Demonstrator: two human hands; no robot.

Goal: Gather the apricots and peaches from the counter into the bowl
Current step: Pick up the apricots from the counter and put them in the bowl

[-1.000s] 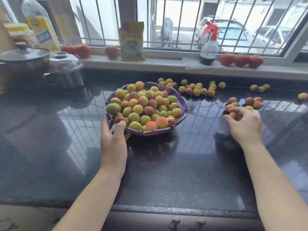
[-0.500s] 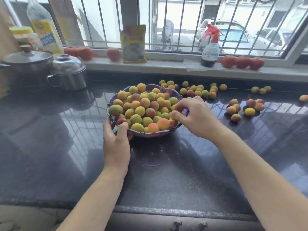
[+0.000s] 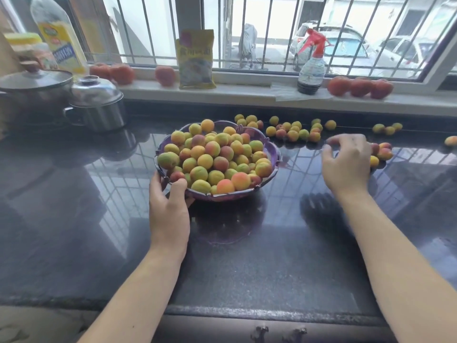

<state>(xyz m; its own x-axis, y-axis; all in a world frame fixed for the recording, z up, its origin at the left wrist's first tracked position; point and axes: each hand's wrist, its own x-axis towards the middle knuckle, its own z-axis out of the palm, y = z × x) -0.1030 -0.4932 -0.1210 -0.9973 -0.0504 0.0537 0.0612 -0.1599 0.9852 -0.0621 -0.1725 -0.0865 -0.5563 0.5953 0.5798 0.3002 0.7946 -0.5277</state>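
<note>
Left hand (image 3: 169,214): grip curled on near rim of purple bowl (image 3: 270,147), heaped with fruit, mid surface (image 3: 272,256). Right hand (image 3: 346,164): fingers loosely spread, nothing held, over small fruit cluster (image 3: 382,153) right of bowl. Loose apricots (image 3: 293,131) behind bowl

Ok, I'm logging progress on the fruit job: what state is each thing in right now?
Bowl: heaped with fruit, gripped at its near rim.
Left hand: holds the bowl.
Right hand: empty, fingers loosely curled, reaching toward the small fruit cluster.
Fruit row: loose on the counter.
Two pots: lidded.
Spray bottle: upright on the sill.
</note>
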